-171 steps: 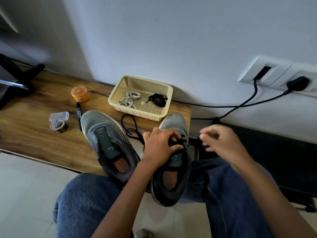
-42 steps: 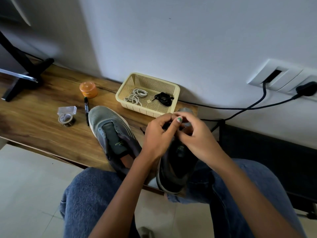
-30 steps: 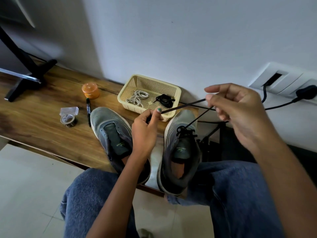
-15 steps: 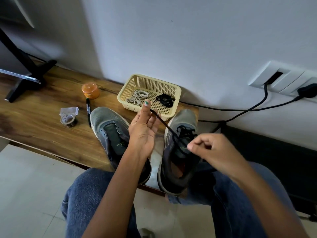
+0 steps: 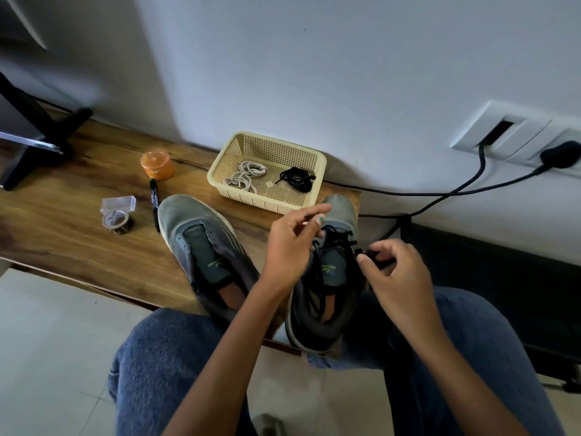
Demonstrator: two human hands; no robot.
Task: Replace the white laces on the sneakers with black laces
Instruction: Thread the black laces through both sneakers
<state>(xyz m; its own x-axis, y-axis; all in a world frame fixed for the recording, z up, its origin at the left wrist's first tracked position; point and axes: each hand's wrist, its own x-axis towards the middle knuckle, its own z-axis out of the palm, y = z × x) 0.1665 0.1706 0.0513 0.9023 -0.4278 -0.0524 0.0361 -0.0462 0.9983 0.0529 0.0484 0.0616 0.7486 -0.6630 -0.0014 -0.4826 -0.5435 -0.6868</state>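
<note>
Two grey sneakers rest on the wooden bench. The left sneaker (image 5: 204,247) has no lace. The right sneaker (image 5: 334,272) has a black lace (image 5: 338,239) threaded through its front eyelets, with slack strands lying over the tongue. My left hand (image 5: 290,247) hovers at that shoe's left side, fingers loosely spread, thumb tip by the lace. My right hand (image 5: 393,275) pinches a bunch of the black lace at the shoe's right edge. White laces (image 5: 245,176) and another black lace (image 5: 295,179) lie in the cream basket (image 5: 220,165).
An orange jar (image 5: 157,165), a black marker (image 5: 154,199) and a tape roll with a clear box (image 5: 118,215) sit left of the sneakers. A black stand (image 5: 41,133) is at far left. Power cables (image 5: 440,191) run from the wall socket. My jeans-clad knees are below.
The lace that was pulled taut between both hands is now slack on the shoe. My left hand dropped toward the shoe's front, and my right hand moved to the shoe's right edge.
</note>
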